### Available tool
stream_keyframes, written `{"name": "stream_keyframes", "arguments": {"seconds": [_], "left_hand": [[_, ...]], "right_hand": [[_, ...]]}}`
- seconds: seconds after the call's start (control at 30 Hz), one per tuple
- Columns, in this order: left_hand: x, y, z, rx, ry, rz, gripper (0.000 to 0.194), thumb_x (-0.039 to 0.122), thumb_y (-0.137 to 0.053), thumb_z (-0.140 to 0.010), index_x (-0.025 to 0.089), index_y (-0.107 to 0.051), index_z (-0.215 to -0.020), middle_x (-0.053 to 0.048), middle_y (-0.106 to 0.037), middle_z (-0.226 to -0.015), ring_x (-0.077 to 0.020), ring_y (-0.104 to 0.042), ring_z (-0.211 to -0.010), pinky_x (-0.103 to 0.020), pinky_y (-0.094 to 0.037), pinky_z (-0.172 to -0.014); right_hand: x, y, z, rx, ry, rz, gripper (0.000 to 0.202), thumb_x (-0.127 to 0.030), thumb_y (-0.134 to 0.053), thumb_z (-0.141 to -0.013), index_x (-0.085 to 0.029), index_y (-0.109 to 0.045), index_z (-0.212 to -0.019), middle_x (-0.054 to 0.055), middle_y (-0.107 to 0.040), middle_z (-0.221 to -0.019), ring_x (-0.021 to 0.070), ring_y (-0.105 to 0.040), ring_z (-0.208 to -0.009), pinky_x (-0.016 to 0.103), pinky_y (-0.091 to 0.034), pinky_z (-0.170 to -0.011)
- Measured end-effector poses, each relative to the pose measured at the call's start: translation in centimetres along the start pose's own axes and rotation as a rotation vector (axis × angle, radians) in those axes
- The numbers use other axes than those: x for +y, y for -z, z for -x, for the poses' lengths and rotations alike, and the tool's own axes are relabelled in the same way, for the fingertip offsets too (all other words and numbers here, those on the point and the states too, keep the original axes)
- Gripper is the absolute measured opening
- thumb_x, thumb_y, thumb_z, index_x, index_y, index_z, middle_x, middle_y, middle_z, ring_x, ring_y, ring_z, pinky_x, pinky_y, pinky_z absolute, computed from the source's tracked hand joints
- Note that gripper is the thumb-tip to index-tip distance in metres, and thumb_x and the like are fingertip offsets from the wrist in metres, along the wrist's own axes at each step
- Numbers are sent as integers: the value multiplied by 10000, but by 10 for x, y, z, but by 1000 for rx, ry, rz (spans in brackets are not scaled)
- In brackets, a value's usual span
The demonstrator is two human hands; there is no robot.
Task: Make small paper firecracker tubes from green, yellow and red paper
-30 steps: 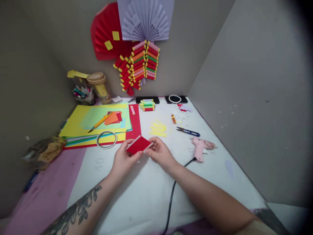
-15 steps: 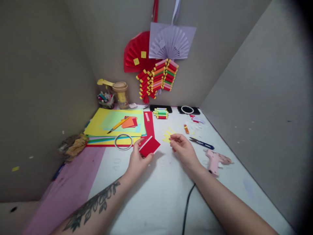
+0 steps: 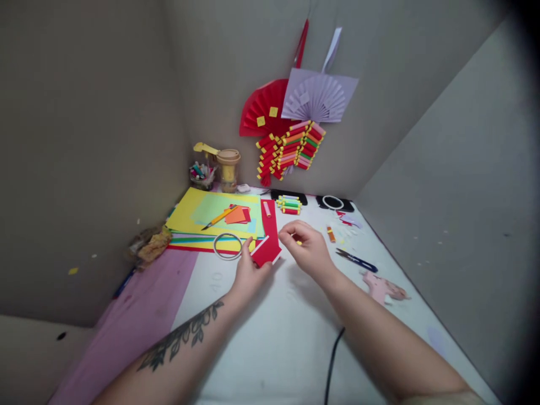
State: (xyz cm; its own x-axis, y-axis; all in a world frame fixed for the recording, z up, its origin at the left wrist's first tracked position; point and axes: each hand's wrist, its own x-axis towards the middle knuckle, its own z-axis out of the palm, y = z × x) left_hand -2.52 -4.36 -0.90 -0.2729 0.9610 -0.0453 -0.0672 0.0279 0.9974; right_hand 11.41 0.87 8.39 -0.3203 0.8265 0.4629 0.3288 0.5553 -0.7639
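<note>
My left hand (image 3: 252, 274) grips a small red paper piece (image 3: 268, 253) between thumb and fingers, tilted above the table. White strips edge two opposite sides of the paper. Just to its right, my right hand (image 3: 307, 247) is closed in a pinch, its fingertips near the paper's upper corner; whatever they hold, if anything, is too small to make out. A roll of tape (image 3: 228, 259) lies beside my left fingers, on the edge of the coloured sheets (image 3: 185, 216). Behind my right hand, a bit of yellow paper peeks out.
Thread snips (image 3: 357, 260) and a pink glue gun (image 3: 378, 287) lie to the right, near a black cable (image 3: 333, 360). A craft knife (image 3: 219, 217) rests on the sheets. Small paper rolls (image 3: 289, 205) sit at the back, below hanging paper fans (image 3: 318, 95).
My right hand has moved left to the red paper and its fingers have closed into a pinch, covering most of the yellow strips. The camera view has shifted.
</note>
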Motion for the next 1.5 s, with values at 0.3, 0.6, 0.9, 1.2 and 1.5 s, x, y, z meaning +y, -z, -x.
{"name": "stream_keyframes", "arguments": {"seconds": [0.3,0.6,0.9,1.2,1.5], "left_hand": [[-5,5,-9,-139,-161,-326,277,299,-522,-793,187,-716,-956,-69,-716,-951,-225,-625,-901,-377,-469,-871],[0,0,0,-197,-173,-421,377,393,-594,-751,176,-700,-1041,-40,-685,-719,-169,-577,-621,-264,-465,-594],[6,2,-1,-152,-93,-274,371,386,-589,-759,152,-676,-1033,-14,-646,-676,-120,-517,-524,-214,-396,-490],[12,7,-3,-112,-79,-171,344,393,-622,-732,164,-671,-984,-49,-675,-854,-134,-566,-629,-223,-442,-541],[24,12,0,-62,-77,-209,291,372,-634,-720,174,-684,-927,-54,-691,-886,-184,-620,-760,-270,-506,-657]], "right_hand": [[29,159,14,631,-184,441,227,-368,-539,-811,-180,-663,-841,36,-642,-739,150,-555,-643,280,-425,-594],[136,150,49,-291,-562,805,112,-203,-619,-677,-183,-710,-740,58,-694,-742,166,-580,-659,260,-380,-578],[131,159,20,-359,-467,794,83,-184,-613,-679,-171,-579,-604,83,-652,-734,177,-560,-700,275,-381,-632],[65,37,61,-78,-541,-309,327,-462,-489,-834,-241,-412,-1061,-59,-576,-665,94,-471,-438,220,-386,-442],[67,-3,74,-115,-489,-234,375,-455,-460,-861,-186,-645,-1045,-20,-527,-629,102,-427,-508,231,-351,-494]]}}
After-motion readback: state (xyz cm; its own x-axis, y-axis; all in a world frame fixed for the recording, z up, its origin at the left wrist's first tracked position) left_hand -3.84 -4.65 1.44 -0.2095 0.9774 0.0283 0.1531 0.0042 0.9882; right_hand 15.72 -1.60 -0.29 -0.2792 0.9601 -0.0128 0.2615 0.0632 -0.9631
